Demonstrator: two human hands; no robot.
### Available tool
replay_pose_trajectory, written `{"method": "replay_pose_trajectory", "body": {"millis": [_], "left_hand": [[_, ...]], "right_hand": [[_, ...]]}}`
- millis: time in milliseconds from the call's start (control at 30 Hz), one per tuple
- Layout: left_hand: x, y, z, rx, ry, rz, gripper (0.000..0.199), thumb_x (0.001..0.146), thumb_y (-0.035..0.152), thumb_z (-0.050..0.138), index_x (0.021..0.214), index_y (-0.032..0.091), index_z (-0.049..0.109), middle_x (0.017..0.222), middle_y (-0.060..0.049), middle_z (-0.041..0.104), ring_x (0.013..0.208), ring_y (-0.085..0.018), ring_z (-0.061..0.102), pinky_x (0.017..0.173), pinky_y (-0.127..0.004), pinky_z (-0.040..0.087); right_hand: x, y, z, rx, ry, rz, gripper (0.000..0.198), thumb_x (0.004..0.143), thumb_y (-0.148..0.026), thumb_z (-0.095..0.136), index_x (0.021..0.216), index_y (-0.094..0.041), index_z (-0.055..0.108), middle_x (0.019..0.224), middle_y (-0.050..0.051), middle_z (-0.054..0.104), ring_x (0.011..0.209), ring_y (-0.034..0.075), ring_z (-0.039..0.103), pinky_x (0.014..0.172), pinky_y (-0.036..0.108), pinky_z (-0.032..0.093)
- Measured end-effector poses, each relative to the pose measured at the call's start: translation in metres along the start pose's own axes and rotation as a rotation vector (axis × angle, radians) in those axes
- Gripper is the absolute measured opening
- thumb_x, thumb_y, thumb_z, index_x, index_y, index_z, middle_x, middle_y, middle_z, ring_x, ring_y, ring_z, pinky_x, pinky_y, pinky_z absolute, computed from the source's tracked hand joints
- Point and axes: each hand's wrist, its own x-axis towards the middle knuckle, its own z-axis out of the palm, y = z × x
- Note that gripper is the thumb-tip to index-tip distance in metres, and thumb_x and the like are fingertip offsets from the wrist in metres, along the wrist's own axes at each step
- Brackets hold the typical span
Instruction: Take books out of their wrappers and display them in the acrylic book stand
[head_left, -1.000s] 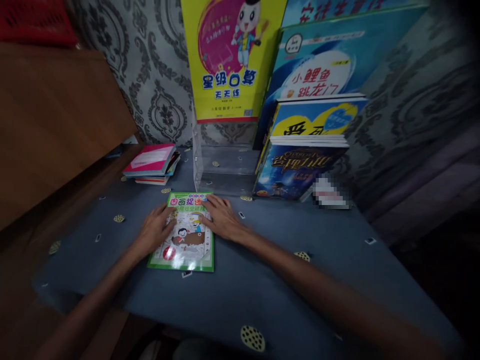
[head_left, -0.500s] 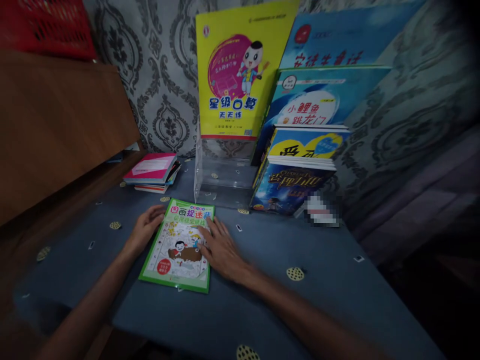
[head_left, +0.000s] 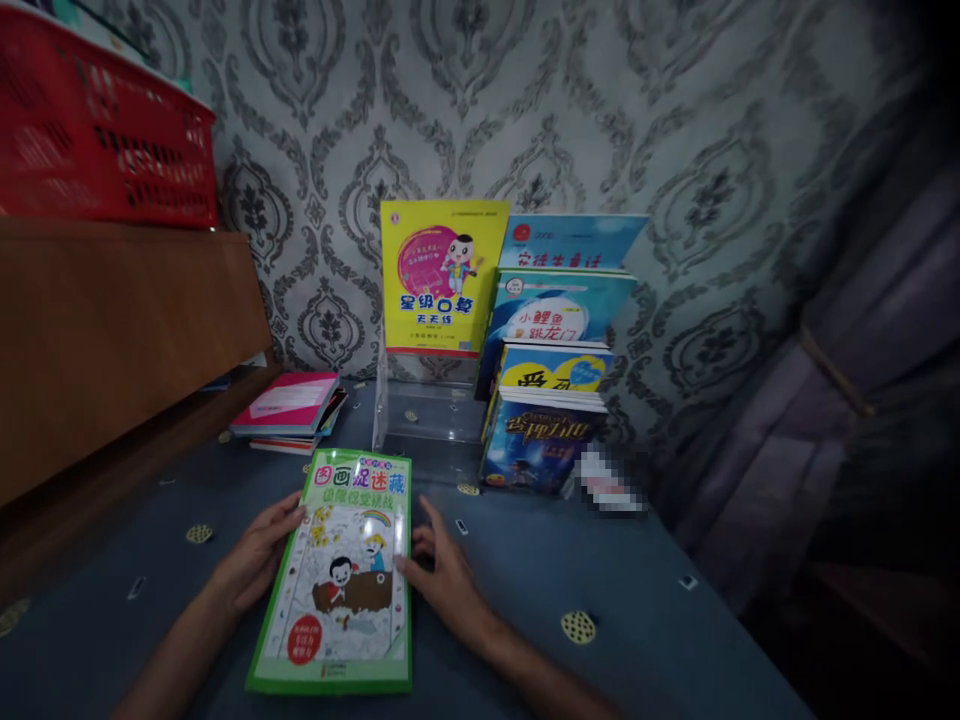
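Green-edged book (head_left: 349,560), “图画捉迷藏” on cover

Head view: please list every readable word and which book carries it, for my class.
"图画捉迷藏": green-bordered book
"极限视觉挑战": green-bordered book
"星级口算": yellow book
"天天练": yellow book
"小鲤鱼跳龙门": teal book
"安徒生童话", lower edge covered: rearmost blue book
"查理九世", stylised: dark blue book
Yellow-and-blue book: title partly covered, unsure.
Too small or blurred: other small print, pink book, pixelated object.
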Motion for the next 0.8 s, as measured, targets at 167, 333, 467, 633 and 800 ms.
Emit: {"method": "replay_pose_trajectory", "body": {"millis": [167,333,467,633,800], "left_hand": [[0.001,-0.004,-0.002,-0.051,-0.071,0.024,0.088,0.065,0.023,0.092,0.144,0.016,0.054,0.116,-0.015,0.077,0.108,-0.033,0.074,0.088,-0.037,0.063],[-0.003,-0.001,0.0,-0.058,-0.087,0.045,0.09,0.065,0.026,0.092,0.146,0.019,0.052,0.117,-0.014,0.077,0.11,-0.033,0.073,0.093,-0.038,0.061],[-0.005,0.01,0.008,-0.073,-0.138,0.143,0.076,0.071,0.028,0.088,0.141,0.024,0.059,0.117,-0.01,0.077,0.108,-0.031,0.074,0.097,-0.04,0.059],[-0.003,0.011,0.019,-0.098,-0.163,0.285,0.046,0.077,0.03,0.081,0.122,0.025,0.073,0.117,-0.008,0.078,0.115,-0.032,0.071,0.105,-0.046,0.054],[0.002,-0.004,0.018,-0.021,-0.139,0.28,0.037,0.07,0.038,0.081,0.103,0.021,0.078,0.115,-0.012,0.078,0.119,-0.038,0.067,0.107,-0.053,0.05]], "right_hand": [[0.002,-0.006,-0.01,0.293,-0.216,0.077,0.053,0.076,-0.064,0.076,0.102,-0.019,0.063,0.076,0.0,0.068,0.062,0.013,0.06,0.055,0.023,0.047],[0.001,-0.029,-0.012,0.451,-0.229,0.111,0.055,0.071,-0.066,0.08,0.093,-0.02,0.058,0.075,-0.001,0.067,0.055,0.011,0.059,0.043,0.019,0.043],[0.003,-0.063,-0.02,0.368,-0.218,-0.028,0.048,0.08,-0.064,0.073,0.094,-0.02,0.061,0.079,0.0,0.068,0.062,0.012,0.062,0.049,0.02,0.047],[-0.001,-0.081,-0.03,0.163,-0.106,-0.217,0.036,0.095,-0.056,0.06,0.099,-0.02,0.066,0.084,0.002,0.068,0.071,0.013,0.061,0.059,0.022,0.047],[-0.012,-0.066,-0.026,0.1,-0.046,-0.24,0.032,0.1,-0.051,0.054,0.1,-0.021,0.066,0.083,0.001,0.065,0.074,0.015,0.06,0.066,0.025,0.048]]}}
